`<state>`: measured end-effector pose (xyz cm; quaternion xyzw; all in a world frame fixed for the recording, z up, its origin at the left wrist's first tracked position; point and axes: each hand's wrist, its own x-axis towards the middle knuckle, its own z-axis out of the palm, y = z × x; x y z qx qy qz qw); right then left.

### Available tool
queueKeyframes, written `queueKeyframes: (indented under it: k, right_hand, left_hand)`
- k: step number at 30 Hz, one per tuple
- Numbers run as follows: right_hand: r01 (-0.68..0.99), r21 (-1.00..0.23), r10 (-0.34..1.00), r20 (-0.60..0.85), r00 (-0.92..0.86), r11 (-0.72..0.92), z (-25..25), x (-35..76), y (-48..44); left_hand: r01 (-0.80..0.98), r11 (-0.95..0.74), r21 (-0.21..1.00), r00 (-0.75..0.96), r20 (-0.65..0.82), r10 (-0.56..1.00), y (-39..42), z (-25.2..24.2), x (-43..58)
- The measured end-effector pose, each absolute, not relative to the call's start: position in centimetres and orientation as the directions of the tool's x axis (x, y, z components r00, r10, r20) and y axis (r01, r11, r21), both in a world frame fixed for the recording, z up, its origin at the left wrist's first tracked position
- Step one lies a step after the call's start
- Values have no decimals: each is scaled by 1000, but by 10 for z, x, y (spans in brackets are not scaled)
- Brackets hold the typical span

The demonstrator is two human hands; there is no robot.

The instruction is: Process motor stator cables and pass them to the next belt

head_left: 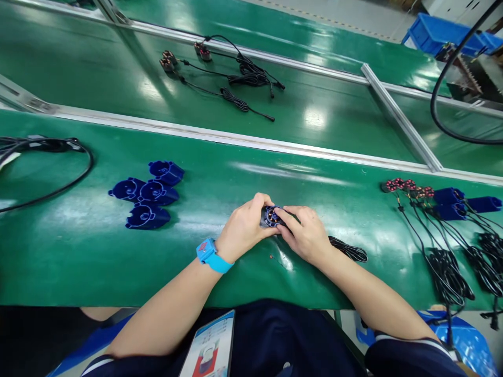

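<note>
dark-blue housing (266,221), copper windings (272,215) in its mouth, clasped between left hand (244,222) and right hand (306,230), apparently for steadiness: the left curled around, the right laid over the rim.

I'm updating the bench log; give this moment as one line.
left hand: gripping blue housing | right hand: touching its open end | farther left: four more blue housings | nearby: coiled black cable
</note>
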<state>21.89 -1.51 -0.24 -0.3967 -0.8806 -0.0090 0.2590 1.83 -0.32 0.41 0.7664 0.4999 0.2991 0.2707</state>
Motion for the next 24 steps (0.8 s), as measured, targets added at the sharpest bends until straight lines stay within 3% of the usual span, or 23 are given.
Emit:
queueKeyframes:
  k: [7, 9, 13, 15, 20, 24]
  right_hand:
    - [728, -21, 688, 346, -638, 686, 15, 208, -12]
    - [726, -92, 704, 353, -616, 681, 13, 210, -12]
    - [648, -414, 767, 405, -497, 639, 0, 218, -15]
    - [621, -497, 794, 421, -438, 606, -5, 220, -16]
    - [627, -549, 831, 419, -366, 553, -8, 218, -16]
    - [620, -547, 824, 436, -363, 563, -7, 216, -15]
  left_hand:
    - [650, -365, 666, 335, 180, 925, -3, 6, 20]
    - [655, -369, 660, 333, 187, 924, -4, 5, 20]
    - [644, -388, 660, 346, 201, 916, -4, 1, 19]
    - [637, -424, 644, 356, 242, 903, -5, 0, 19]
    - [646, -648, 404, 471, 457, 755, -11, 6, 23]
    - [677, -706, 207, 550, 496, 672, -23, 13, 32]
